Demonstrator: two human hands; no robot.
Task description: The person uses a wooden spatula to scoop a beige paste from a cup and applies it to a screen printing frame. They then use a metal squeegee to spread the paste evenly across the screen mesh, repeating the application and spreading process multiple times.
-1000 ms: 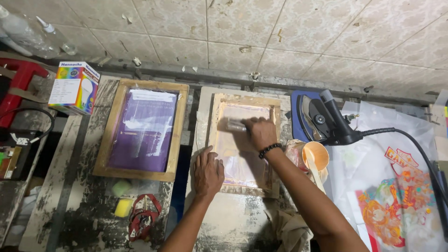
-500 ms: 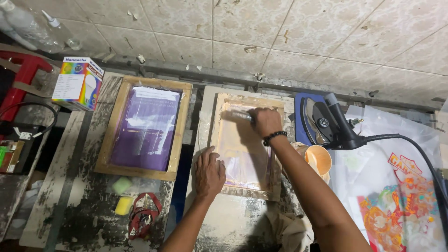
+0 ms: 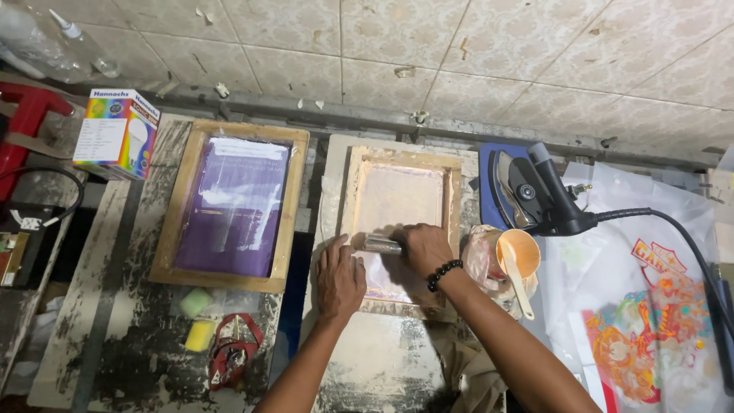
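At the far left a multicoloured cardboard box (image 3: 116, 131) stood on the paint-crusted work surface (image 3: 99, 321), near a wooden-framed screen with purple mesh (image 3: 232, 203). Below that frame lay two small yellow-green sponges (image 3: 197, 317) and a red-handled tool (image 3: 232, 353).

In the middle sat the second wooden frame with a pale, pinkish mesh (image 3: 401, 222). The left hand (image 3: 339, 278) lay flat with its fingers spread, pressing on the frame's lower left edge and holding nothing. The right hand (image 3: 427, 249), a dark bead bracelet at its wrist, was closed around a short squeegee (image 3: 381, 245) set on the mesh about halfway down the frame.

To my eye a good pull called for the frame pinned hard so it could not creep, the blade kept at one steady tilt, and even pressure across its full width.

Just to the right stood an orange plastic cup with a pale spatula (image 3: 517, 260) in it. Beyond that a dark clothes iron (image 3: 527, 191) rested on a blue pad, its black cord trailing over white fabric with a colourful print (image 3: 650, 336).
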